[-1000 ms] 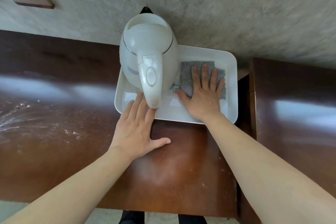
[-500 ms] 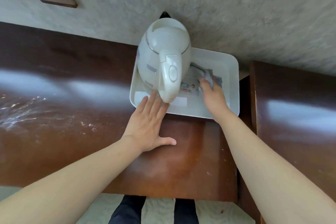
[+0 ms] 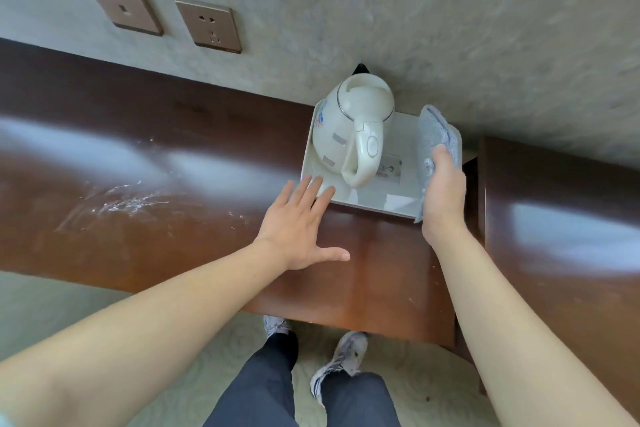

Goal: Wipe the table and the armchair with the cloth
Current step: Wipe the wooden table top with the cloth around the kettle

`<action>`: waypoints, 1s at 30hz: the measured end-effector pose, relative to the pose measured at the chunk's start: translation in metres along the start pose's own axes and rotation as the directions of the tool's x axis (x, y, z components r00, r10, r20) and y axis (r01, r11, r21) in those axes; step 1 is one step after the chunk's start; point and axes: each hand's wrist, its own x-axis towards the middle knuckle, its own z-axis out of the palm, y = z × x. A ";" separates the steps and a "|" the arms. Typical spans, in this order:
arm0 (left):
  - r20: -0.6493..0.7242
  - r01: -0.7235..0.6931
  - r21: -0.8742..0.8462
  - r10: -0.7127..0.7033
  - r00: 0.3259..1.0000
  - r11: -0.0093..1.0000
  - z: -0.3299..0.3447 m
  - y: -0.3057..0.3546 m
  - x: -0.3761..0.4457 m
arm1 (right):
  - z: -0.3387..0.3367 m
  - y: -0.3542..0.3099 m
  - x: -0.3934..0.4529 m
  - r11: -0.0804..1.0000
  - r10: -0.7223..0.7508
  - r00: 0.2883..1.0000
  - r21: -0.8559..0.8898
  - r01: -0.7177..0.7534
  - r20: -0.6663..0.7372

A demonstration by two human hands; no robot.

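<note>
Now the right hand (image 3: pixel 443 191) grips the grey cloth (image 3: pixel 437 130) above the white tray's (image 3: pixel 403 199) right edge; the left hand (image 3: pixel 300 224) lies flat, fingers spread, on the table (image 3: pixel 173 184). Best carried left to the white smears (image 3: pixel 128 201), pressed flat.

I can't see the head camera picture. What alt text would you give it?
A person's right hand grips a grey cloth lifted above a white tray holding a white electric kettle, on a dark wooden table by the wall. The left hand lies open, fingertips at the tray's near edge; white smears mark the table further left.
</note>
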 end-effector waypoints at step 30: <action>-0.079 0.455 -0.236 -0.484 0.872 0.859 -0.004 -0.190 -0.228 | 0.165 -0.026 -0.190 0.967 -0.146 0.883 -0.124 0.222 0.445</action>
